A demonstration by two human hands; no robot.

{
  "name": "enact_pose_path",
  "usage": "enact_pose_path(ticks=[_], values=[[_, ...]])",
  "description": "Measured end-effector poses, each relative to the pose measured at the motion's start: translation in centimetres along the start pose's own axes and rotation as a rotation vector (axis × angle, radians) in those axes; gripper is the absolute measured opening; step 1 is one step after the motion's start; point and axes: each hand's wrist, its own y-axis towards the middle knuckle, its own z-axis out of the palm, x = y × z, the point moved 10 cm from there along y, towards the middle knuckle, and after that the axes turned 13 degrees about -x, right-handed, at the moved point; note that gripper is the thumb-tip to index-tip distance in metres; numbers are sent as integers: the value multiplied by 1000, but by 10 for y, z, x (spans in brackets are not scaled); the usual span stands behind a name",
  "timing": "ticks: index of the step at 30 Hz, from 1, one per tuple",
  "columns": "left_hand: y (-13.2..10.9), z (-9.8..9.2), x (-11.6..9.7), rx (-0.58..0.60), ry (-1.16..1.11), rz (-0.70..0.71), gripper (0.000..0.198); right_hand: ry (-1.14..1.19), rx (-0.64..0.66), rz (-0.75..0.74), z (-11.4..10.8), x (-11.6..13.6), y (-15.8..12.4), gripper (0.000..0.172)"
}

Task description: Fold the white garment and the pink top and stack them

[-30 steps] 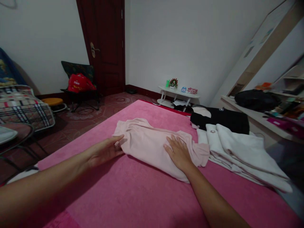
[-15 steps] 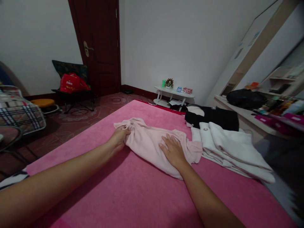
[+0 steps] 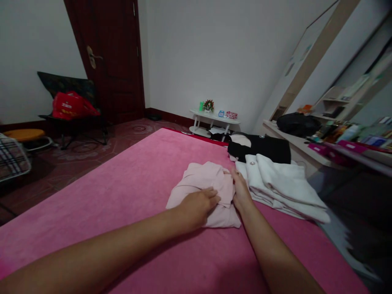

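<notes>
A pale pink garment [image 3: 200, 173], folded into a compact bundle, lies on the pink bed cover [image 3: 128, 171]; what kind of garment it is cannot be made out. Across its near part rests my left hand [image 3: 200, 206], palm down with fingers stretched out. My right hand [image 3: 241, 192] stands on edge against the bundle's right side, its fingers fairly straight and pointing away from me. A small flap of the cloth lies folded over between the two hands. Just right of my right hand is a stack of folded white cloth [image 3: 281, 183].
Behind the white stack lies folded black clothing [image 3: 263, 148]. A small white table [image 3: 214, 116] stands beyond the bed. On the right is a cluttered counter [image 3: 330, 161] with a black bag [image 3: 297, 124]. A chair holding a red bag [image 3: 72, 105] is near the door.
My left hand has let go of the garment's left end and moved right onto its top. The garment is now shorter and bunched up. My right hand has shifted to its right edge.
</notes>
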Motion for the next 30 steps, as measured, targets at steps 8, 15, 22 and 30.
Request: enact_pose_path(ticks=[8, 15, 22, 30], values=[[-19, -64, 21, -107, 225, -122, 65, -49, -29, -47, -2, -11, 2, 71], [-27, -91, 18, -202, 154, -133, 48, 283, -185, 108, -34, -7, 23, 58], [-9, -47, -32, -166, 146, 23, 43, 84, -235, 22, -54, -11, 35, 56], [-26, 3, -36, -94, 163, 27, 51, -414, -62, -578, -15, 77, -8, 44]])
